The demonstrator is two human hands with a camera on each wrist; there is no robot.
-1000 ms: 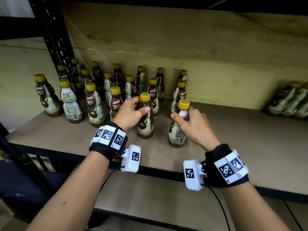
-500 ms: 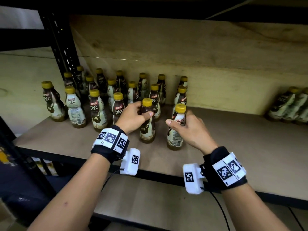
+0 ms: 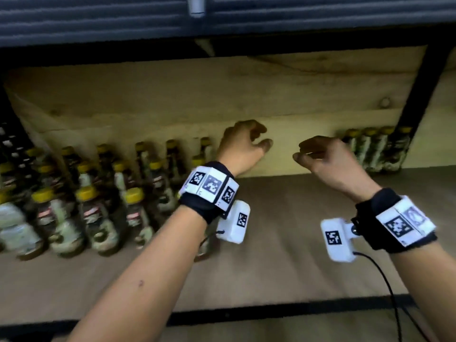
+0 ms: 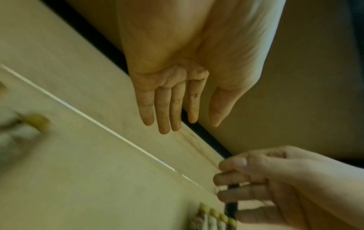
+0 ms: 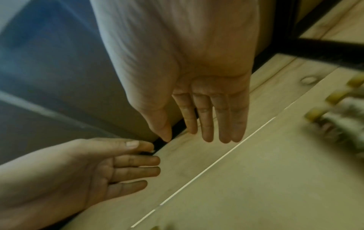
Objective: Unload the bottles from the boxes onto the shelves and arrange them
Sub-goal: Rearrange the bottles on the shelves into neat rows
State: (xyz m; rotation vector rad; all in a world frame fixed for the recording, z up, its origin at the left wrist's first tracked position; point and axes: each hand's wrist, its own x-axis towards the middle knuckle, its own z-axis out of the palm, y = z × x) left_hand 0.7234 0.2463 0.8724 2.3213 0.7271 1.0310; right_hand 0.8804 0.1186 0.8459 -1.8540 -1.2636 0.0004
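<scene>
Several brown bottles with yellow caps (image 3: 98,206) stand blurred in rows on the left of the wooden shelf (image 3: 283,243). One of them shows partly behind my left wrist. My left hand (image 3: 246,144) hangs above the shelf to the right of the rows and holds nothing. In the left wrist view the left hand (image 4: 192,115) has straight fingers. My right hand (image 3: 318,156) floats beside it, also with nothing in it. Its fingers hang relaxed in the right wrist view, where the right hand (image 5: 192,130) is over the back board.
A tight group of the same bottles (image 3: 370,149) stands at the back right against a black upright post (image 3: 417,99). The shelf above (image 3: 222,25) sits low over the hands. A black front rail (image 3: 271,312) edges the shelf, with a cable over it.
Both hands have let go of the two front bottles and risen up and to the right. The view has swung right and gone blurry.
</scene>
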